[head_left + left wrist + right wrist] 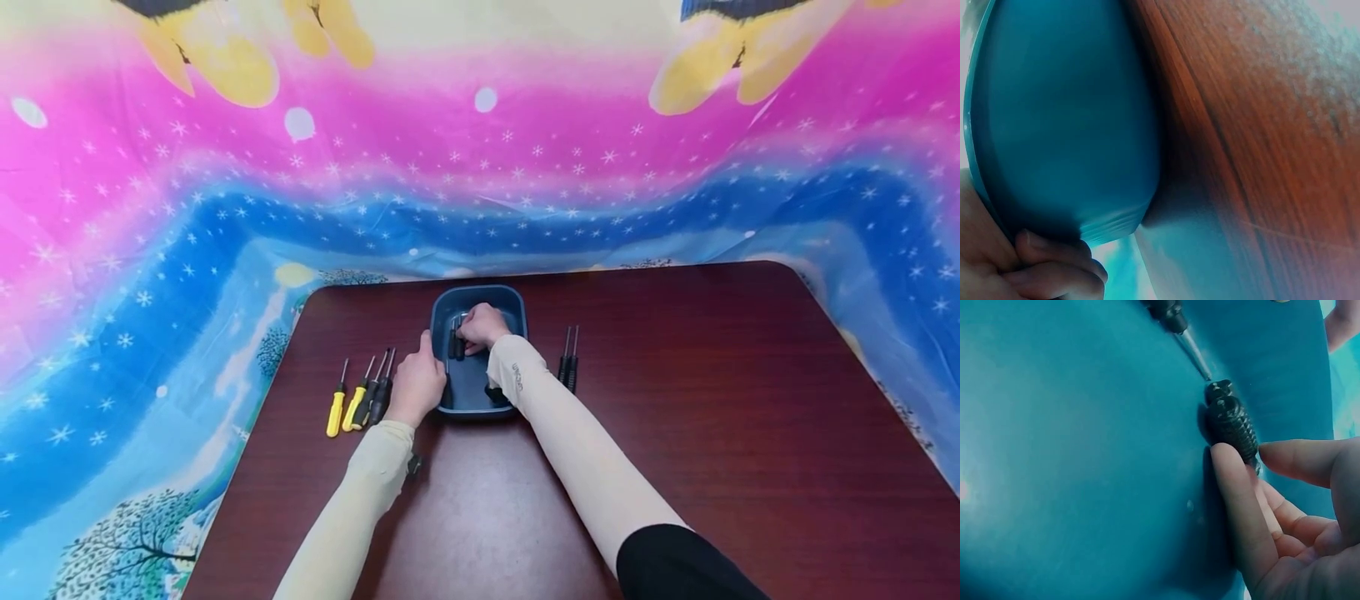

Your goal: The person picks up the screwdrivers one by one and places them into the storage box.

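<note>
Right hand (483, 327), at twelve o'clock inside the blue bin (477, 414), pinches a ribbed black handle (1235, 428); left hand (420, 379) grips the rim between eight and nine. Danger here: a second dark handle (1218, 389) lies right against the first, so a loose pinch could drag or drop either. Only the right wrist view catches that ribbing; only the head view shows yellow screwdrivers (337, 410) past eight, a black pair (573, 375) at three.
</note>
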A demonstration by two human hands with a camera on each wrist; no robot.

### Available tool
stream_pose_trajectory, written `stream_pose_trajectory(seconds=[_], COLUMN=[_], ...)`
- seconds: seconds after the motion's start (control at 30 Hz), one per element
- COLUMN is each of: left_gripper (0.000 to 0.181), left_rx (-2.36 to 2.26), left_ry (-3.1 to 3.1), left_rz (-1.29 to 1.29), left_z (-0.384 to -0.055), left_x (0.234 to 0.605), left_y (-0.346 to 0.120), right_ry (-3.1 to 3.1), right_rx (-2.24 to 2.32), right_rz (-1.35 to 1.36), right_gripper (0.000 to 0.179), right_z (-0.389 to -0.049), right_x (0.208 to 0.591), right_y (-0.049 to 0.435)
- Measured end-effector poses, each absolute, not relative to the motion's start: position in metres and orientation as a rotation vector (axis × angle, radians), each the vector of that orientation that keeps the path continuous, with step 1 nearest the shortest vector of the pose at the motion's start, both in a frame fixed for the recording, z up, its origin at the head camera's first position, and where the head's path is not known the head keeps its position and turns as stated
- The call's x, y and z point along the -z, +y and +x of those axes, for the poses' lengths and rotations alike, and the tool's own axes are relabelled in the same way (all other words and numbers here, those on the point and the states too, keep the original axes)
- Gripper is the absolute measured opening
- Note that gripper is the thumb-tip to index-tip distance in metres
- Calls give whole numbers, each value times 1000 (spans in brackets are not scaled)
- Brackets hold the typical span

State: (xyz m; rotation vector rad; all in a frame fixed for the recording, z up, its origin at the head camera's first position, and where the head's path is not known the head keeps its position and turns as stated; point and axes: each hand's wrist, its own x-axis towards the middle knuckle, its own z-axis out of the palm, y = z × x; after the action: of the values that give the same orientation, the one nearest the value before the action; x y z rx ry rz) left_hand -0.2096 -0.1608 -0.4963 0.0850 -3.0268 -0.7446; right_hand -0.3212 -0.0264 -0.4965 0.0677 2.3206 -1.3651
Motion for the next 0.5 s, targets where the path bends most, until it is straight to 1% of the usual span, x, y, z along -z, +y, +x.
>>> stream_pose_trajectory(seconds=[0.27, 0.37, 0.5], left_gripper=[59, 59, 59], left_rx=[739, 742, 708], left_ry=[-3038, -3037, -3042], left_rz=[87, 88, 86], left_z=[-209, -209, -208], left_x=[495, 495, 491], left_y=[-160, -159, -160], right_ry=[2342, 2365, 2398], right_rx=[1316, 1317, 1339], right_rz=[35, -27, -103], right_gripper=[8, 10, 21], right_z=[-321, -314, -305], right_x=[490, 475, 447], right_y=[-22, -14, 0])
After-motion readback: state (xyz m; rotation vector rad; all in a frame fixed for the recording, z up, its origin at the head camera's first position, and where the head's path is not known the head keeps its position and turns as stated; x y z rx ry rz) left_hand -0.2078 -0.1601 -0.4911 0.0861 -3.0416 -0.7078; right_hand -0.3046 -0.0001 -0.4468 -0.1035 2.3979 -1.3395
